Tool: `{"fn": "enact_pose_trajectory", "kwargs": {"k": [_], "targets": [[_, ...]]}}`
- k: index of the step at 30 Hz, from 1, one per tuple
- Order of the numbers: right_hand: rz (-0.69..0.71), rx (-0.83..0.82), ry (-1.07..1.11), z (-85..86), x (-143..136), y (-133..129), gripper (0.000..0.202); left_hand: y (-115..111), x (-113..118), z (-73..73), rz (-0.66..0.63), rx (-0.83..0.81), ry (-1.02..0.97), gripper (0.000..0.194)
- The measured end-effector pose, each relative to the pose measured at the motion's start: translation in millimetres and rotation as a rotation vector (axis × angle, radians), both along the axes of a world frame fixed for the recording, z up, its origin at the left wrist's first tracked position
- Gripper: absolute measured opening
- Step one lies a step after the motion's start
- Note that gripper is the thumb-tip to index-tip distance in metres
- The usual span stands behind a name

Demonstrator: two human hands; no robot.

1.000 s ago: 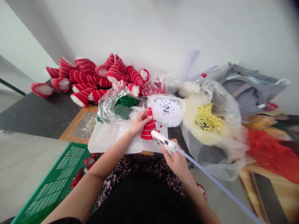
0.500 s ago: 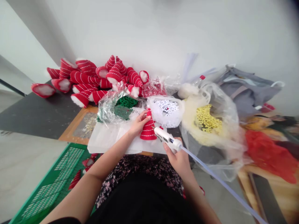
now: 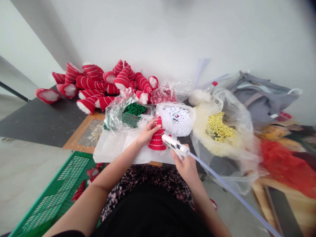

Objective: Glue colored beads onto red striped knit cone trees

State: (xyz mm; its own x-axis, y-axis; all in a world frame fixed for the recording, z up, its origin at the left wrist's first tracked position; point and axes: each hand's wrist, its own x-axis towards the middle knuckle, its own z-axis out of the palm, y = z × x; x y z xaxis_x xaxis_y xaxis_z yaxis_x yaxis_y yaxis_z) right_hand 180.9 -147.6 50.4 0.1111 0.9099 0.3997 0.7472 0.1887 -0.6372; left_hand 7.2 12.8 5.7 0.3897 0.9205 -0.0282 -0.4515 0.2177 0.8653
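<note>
My left hand (image 3: 148,131) holds a red cone with white stripes (image 3: 157,141) upright over white paper (image 3: 111,144). In my right hand (image 3: 186,164) is a white glue gun (image 3: 174,144), its nozzle at the cone's right side and a long pale glue stick (image 3: 222,182) trailing from its back. Behind the cone lie a bag of white pompoms (image 3: 176,115), a clear bag of green pompoms (image 3: 134,109) and a bag of red ones (image 3: 164,95). A bag of yellow pompoms (image 3: 221,126) rests to the right.
Several striped red cones (image 3: 90,82) with white stuffing are piled at the back left. A green crate (image 3: 55,194) with red cones stands below left. Grey bag (image 3: 261,95) and red plastic (image 3: 286,164) lie right; a wooden-edged board (image 3: 79,131) lies left of the paper.
The glue gun has shifted slightly left against the cone, and my right hand moved with it. The whole view has shifted a little. Both hands keep their hold.
</note>
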Motion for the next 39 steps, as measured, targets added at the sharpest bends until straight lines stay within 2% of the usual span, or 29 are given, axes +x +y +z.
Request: {"fn": "enact_pose_trajectory", "kwargs": {"k": [8,12,15,20,25,32,39], "targets": [[-0.04,-0.039,-0.051,-11.6,17,-6,0.027,0,-2,-2.7,0.049,-0.08,-0.047,0.053],[-0.122,-0.026,0.091,-17.1,26,-3,0.032,1,-4,-2.9,0.068,-0.175,-0.081,0.053],[-0.068,-0.089,0.252,-15.9,26,2,0.037,2,-6,-1.1,0.042,-0.194,-0.095,0.057],[0.061,-0.158,0.375,-10.3,21,10,0.043,1,-8,2.5,0.01,-0.184,-0.104,0.058],[0.066,-0.147,0.462,-7.6,13,14,0.049,0,-8,3.3,0.007,-0.188,-0.106,0.057],[0.053,-0.177,0.43,-12.5,16,12,0.048,1,-9,2.2,0.014,-0.195,-0.12,0.056],[-0.098,-0.09,0.311,-15.9,21,10,0.03,2,-10,2.7,0.01,-0.214,-0.122,0.056]]}}
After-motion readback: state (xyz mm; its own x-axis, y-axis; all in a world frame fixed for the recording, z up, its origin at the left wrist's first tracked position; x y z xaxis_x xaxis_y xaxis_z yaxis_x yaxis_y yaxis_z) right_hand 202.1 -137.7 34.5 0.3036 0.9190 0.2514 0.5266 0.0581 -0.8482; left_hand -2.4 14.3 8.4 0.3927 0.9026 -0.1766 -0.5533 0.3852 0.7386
